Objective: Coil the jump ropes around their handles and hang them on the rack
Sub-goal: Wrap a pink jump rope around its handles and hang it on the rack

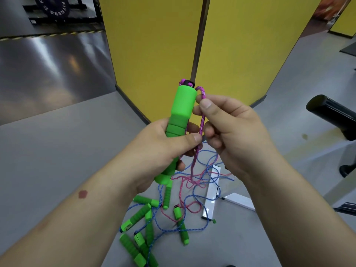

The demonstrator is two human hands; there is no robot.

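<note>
My left hand point(163, 147) grips a green jump-rope handle point(183, 105) upright at the middle of the view. A pink rope point(202, 120) comes out of the handle's top, bends over and runs down its right side. My right hand point(229, 128) pinches that rope between thumb and forefinger just beside the handle's top. The rope hangs down to the floor into a tangle of pink and blue ropes point(198, 182). Several more green handles point(142, 214) lie on the floor below my hands.
A white metal rack base point(211, 197) lies on the grey floor under the ropes. Yellow partition panels point(154, 45) stand straight ahead. A black padded roller point(331, 114) and dark equipment feet are at the right. A weight plate stand point(55, 8) is far left.
</note>
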